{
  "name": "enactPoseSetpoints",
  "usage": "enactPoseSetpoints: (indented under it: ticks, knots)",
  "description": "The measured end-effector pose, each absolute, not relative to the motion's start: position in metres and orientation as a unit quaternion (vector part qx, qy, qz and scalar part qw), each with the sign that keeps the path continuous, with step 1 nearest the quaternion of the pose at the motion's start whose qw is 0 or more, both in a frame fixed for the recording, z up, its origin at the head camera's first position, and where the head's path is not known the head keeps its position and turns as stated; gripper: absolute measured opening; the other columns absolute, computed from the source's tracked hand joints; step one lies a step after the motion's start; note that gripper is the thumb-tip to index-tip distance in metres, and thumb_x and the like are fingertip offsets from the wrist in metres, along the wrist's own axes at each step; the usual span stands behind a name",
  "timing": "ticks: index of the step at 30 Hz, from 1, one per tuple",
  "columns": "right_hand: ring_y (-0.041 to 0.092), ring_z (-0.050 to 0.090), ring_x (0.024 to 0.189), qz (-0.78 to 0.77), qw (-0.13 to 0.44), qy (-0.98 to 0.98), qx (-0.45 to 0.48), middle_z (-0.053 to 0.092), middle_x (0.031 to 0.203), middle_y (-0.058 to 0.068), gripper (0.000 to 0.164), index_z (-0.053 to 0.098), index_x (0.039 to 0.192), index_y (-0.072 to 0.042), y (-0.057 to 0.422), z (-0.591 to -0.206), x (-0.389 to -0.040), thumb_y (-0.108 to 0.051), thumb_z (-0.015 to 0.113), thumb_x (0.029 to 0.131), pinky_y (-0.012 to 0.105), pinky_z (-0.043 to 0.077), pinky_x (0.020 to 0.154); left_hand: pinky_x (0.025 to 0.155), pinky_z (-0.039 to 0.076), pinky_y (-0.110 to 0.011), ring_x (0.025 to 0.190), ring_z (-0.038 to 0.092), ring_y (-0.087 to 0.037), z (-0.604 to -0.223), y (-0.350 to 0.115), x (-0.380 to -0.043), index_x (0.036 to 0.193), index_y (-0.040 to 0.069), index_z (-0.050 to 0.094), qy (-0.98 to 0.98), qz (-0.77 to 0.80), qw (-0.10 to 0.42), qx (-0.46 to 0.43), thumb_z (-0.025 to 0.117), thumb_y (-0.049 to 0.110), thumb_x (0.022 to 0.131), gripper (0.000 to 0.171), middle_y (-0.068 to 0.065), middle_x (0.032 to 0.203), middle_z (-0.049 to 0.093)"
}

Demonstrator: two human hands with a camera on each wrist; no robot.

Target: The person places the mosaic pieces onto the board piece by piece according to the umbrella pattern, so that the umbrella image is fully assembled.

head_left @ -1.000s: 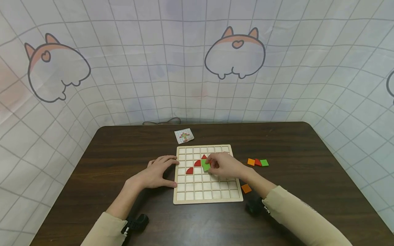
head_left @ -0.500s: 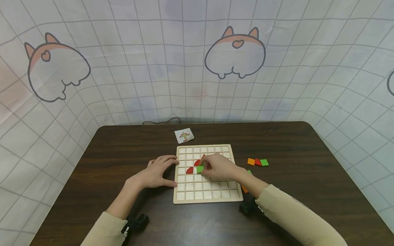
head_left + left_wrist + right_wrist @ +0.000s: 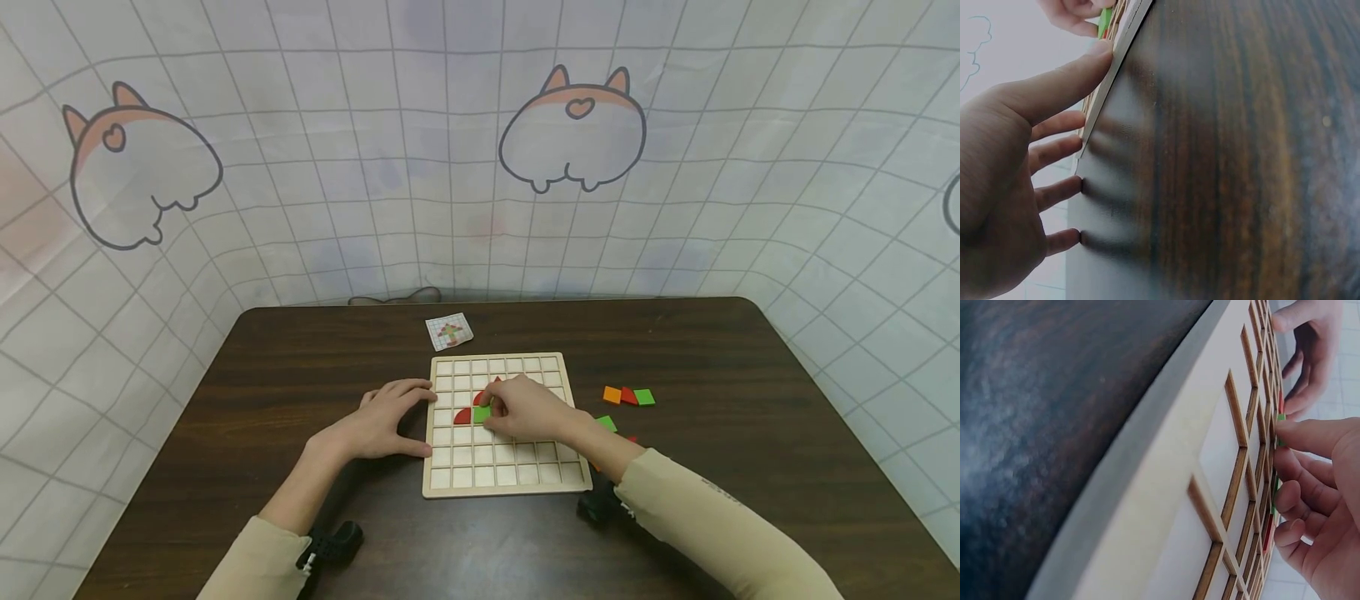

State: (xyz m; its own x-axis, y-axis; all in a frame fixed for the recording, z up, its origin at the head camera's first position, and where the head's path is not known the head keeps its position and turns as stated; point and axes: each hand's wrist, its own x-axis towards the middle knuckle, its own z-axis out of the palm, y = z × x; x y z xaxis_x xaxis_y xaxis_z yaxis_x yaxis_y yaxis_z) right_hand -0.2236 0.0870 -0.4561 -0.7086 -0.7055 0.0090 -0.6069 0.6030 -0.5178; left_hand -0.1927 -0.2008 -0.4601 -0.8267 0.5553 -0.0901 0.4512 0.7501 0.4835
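A wooden grid board (image 3: 483, 477) lies on the dark table. My right hand (image 3: 527, 408) is over its middle, thumb and forefinger pinching a green square tile (image 3: 482, 414) at a cell just right of a red quarter-circle tile (image 3: 462, 416). Another red piece (image 3: 478, 397) shows above, partly hidden by the fingers, and a red tip (image 3: 497, 380) peeks out behind the hand. In the right wrist view, more green (image 3: 1275, 490) and red (image 3: 1267, 532) pieces show beyond the fingers. My left hand (image 3: 378, 421) is spread along the board's left edge, thumb and fingertips touching it.
A small pattern card (image 3: 449, 332) lies behind the board. To the right sit an orange tile (image 3: 612, 395), a red piece (image 3: 627, 396) and a green tile (image 3: 644, 397). Another green tile (image 3: 606, 423) and a red piece (image 3: 632, 439) lie by the right forearm.
My right hand has moved left with the green tile, bringing it from mid-board to the cell beside the red quarter-circle. My left hand has stayed at the board's edge.
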Motion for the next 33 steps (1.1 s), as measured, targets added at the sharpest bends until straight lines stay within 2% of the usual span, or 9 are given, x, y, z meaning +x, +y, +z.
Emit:
enactPoseSetpoints:
  ticks: [8, 19, 26, 33]
  knots:
    - [0.005, 0.053, 0.064, -0.244, 0.096, 0.891, -0.37, 0.059, 0.074, -0.011, 0.025, 0.069, 0.116, -0.01, 0.089, -0.458, -0.224, -0.019, 0.076, 0.094, 0.028, 0.047, 0.066, 0.107, 0.024, -0.072, 0.148, 0.029, -0.034, -0.46, -0.201, -0.193, 0.146, 0.015, 0.054, 0.928, 0.228, 0.115, 0.273, 0.081, 0.053, 0.086, 0.076, -0.008, 0.16, 0.037]
    - [0.008, 0.052, 0.063, -0.284, 0.091, 0.881, -0.368, 0.059, 0.073, -0.008, 0.017, 0.071, 0.108, -0.008, 0.108, -0.454, -0.223, -0.015, 0.075, 0.093, 0.03, 0.047, 0.065, 0.107, 0.024, -0.072, 0.148, 0.029, -0.034, -0.46, -0.201, -0.193, 0.146, 0.016, 0.053, 0.928, 0.226, 0.116, 0.272, 0.081, 0.052, 0.086, 0.076, -0.008, 0.16, 0.036]
    - [0.008, 0.051, 0.067, -0.284, 0.082, 0.889, -0.349, 0.057, 0.075, -0.009, 0.014, 0.071, 0.103, -0.011, 0.127, -0.456, -0.225, -0.017, 0.078, 0.093, 0.029, 0.046, 0.065, 0.106, 0.024, -0.072, 0.148, 0.029, -0.035, -0.46, -0.201, -0.194, 0.147, 0.016, 0.053, 0.928, 0.225, 0.115, 0.274, 0.081, 0.053, 0.086, 0.076, -0.008, 0.16, 0.037]
    - [0.01, 0.054, 0.068, -0.298, 0.081, 0.894, -0.326, 0.06, 0.077, -0.008, 0.014, 0.072, 0.105, -0.011, 0.147, -0.454, -0.225, -0.017, 0.077, 0.093, 0.029, 0.048, 0.064, 0.107, 0.024, -0.072, 0.148, 0.029, -0.035, -0.461, -0.202, -0.193, 0.147, 0.016, 0.053, 0.929, 0.225, 0.113, 0.271, 0.081, 0.053, 0.086, 0.077, -0.008, 0.16, 0.037]
